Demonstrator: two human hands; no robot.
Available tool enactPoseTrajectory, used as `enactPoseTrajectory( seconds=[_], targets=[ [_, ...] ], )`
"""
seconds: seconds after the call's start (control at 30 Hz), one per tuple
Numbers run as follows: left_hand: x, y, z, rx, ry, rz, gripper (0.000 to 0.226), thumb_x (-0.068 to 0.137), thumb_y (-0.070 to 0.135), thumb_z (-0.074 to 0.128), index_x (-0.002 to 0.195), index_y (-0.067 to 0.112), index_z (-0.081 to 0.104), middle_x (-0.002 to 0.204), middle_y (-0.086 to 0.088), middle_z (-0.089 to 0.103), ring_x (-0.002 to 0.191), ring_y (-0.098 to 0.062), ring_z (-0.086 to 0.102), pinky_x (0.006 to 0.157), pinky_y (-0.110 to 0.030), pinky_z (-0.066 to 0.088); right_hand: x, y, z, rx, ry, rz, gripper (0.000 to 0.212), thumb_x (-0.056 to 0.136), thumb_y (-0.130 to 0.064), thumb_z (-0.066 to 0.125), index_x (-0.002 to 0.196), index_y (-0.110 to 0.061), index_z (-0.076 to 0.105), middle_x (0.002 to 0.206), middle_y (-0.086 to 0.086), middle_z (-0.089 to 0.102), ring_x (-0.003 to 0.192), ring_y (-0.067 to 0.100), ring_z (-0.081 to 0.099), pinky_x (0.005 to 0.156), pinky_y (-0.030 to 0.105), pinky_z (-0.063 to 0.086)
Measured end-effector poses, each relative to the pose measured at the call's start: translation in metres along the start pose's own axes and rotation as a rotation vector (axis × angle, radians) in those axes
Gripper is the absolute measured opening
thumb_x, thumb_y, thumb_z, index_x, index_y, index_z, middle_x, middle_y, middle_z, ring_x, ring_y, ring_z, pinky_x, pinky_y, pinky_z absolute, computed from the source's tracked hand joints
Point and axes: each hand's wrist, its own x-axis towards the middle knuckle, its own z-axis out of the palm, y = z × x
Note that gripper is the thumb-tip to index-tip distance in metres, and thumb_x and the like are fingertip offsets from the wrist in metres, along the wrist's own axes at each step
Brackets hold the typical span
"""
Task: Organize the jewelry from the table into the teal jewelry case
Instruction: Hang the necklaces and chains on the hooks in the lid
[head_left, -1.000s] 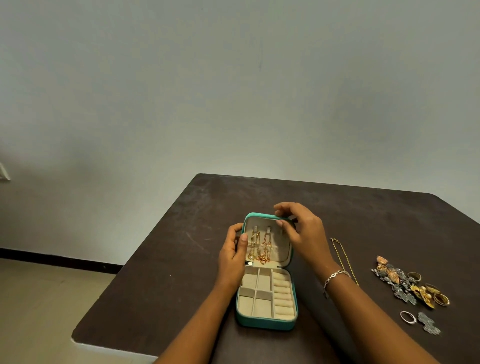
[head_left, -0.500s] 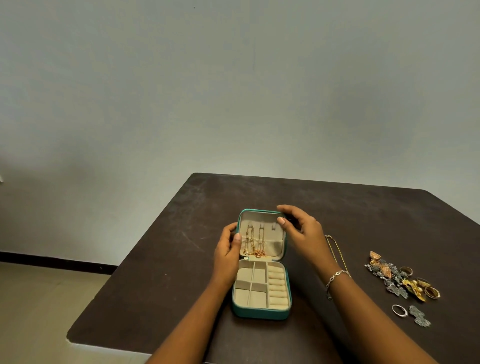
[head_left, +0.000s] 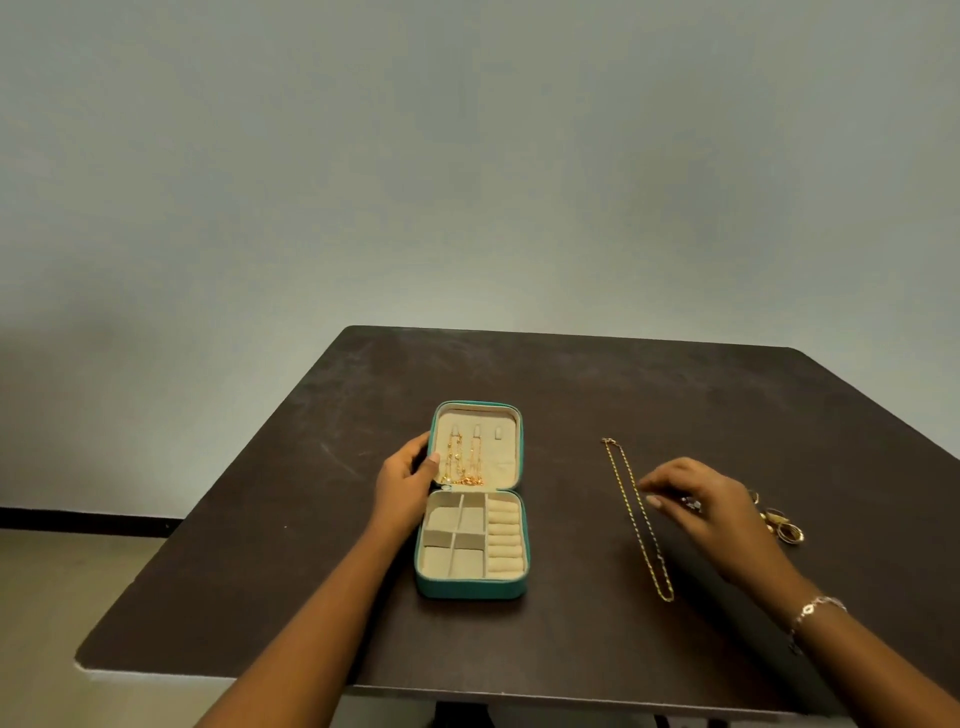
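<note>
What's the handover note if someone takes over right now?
Left hand grips the open teal case by its lid's left edge. Right hand is open, holding nothing, fingers reaching toward the gold chain lying on the table.
Done: two chains hang in the lid.
Left: the gold chain, plus the rings beyond the right hand; the tray compartments hold nothing.

Dark brown table (head_left: 571, 374), pale grey wall (head_left: 467, 156), beige floor (head_left: 62, 597)
</note>
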Motion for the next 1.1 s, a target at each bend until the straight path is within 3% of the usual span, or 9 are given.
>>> enactPoseTrajectory(
  seconds=[0.13,0.27,0.4,0.47,0.53,0.67,0.8,0.97,1.1],
  targets=[
    [0.003,0.002,-0.002,0.023,-0.021,-0.022,0.037,0.093,0.006,0.048,0.13,0.006,0.048,0.122,-0.013,0.059,0.11,-0.026,0.058,0.089,-0.038,0.049,-0.027,0.019,-0.007,-0.099,-0.068,-0.107,0.007,0.08,-0.024,0.065,0.086,-0.026,0.069,0.089,-0.013,0.059,0.085,0.005,0.056,0.072,0.028,0.05],
    [0.005,0.008,-0.004,0.043,-0.033,-0.063,0.04,0.094,0.011,0.049,0.133,0.004,0.044,0.122,-0.013,0.057,0.108,-0.024,0.057,0.091,-0.038,0.048,-0.04,0.023,-0.004,-0.118,-0.158,-0.238,0.036,0.088,-0.056,0.038,0.088,-0.031,0.064,0.09,-0.014,0.056,0.087,0.001,0.049,0.069,0.018,0.046],
    [0.006,0.011,-0.012,0.085,-0.027,-0.106,0.037,0.093,0.015,0.051,0.129,0.007,0.047,0.122,-0.012,0.057,0.107,-0.024,0.057,0.094,-0.042,0.048,-0.047,0.028,0.001,-0.12,-0.14,-0.288,0.04,0.092,-0.054,0.031,0.088,-0.03,0.063,0.088,-0.01,0.058,0.086,0.0,0.047,0.067,0.009,0.041],
    [0.007,0.015,-0.015,0.185,-0.013,-0.07,0.035,0.092,0.016,0.053,0.126,0.008,0.05,0.123,-0.013,0.057,0.109,-0.025,0.056,0.095,-0.044,0.047,-0.048,0.03,0.002,-0.151,-0.113,-0.317,0.032,0.092,-0.047,0.038,0.086,-0.029,0.063,0.085,-0.01,0.058,0.084,0.001,0.047,0.063,0.01,0.042],
    [0.01,0.029,-0.012,0.339,0.015,0.021,0.034,0.091,0.017,0.054,0.124,0.008,0.051,0.121,-0.01,0.057,0.108,-0.021,0.054,0.094,-0.038,0.046,-0.047,0.031,0.004,-0.17,-0.093,-0.337,0.021,0.085,-0.037,0.046,0.083,-0.027,0.064,0.084,-0.009,0.059,0.083,0.002,0.046,0.061,0.013,0.043],
    [0.024,0.075,0.023,0.513,0.004,0.313,0.03,0.089,0.017,0.059,0.117,0.009,0.058,0.116,-0.008,0.061,0.108,-0.019,0.056,0.089,-0.027,0.043,-0.045,0.034,0.008,-0.19,-0.061,-0.374,0.019,0.082,-0.031,0.047,0.08,-0.025,0.065,0.083,-0.007,0.06,0.082,0.004,0.046,0.058,0.016,0.046],
    [0.038,0.108,0.089,0.608,-0.155,0.482,0.024,0.088,0.017,0.06,0.111,0.01,0.061,0.114,-0.005,0.062,0.106,-0.016,0.057,0.088,-0.023,0.041,-0.046,0.038,0.01,-0.162,-0.083,-0.38,0.016,0.083,-0.032,0.048,0.083,-0.025,0.063,0.085,-0.007,0.059,0.081,0.003,0.046,0.058,0.019,0.047],
    [0.063,0.102,0.164,0.799,-0.441,0.323,0.017,0.084,0.012,0.064,0.1,0.006,0.066,0.107,-0.011,0.067,0.102,-0.023,0.06,0.086,-0.03,0.044,-0.045,0.04,0.009,-0.075,-0.14,-0.384,0.025,0.092,-0.046,0.042,0.085,-0.028,0.059,0.087,-0.009,0.055,0.082,0.005,0.048,0.066,0.017,0.04],
    [0.079,0.073,0.192,0.898,-0.478,0.139,0.018,0.081,0.014,0.068,0.097,0.008,0.065,0.107,-0.011,0.066,0.103,-0.026,0.059,0.084,-0.033,0.045,-0.043,0.041,0.009,-0.043,-0.143,-0.374,0.027,0.092,-0.049,0.039,0.084,-0.03,0.057,0.088,-0.011,0.051,0.082,0.004,0.046,0.066,0.016,0.038]
  ],
)
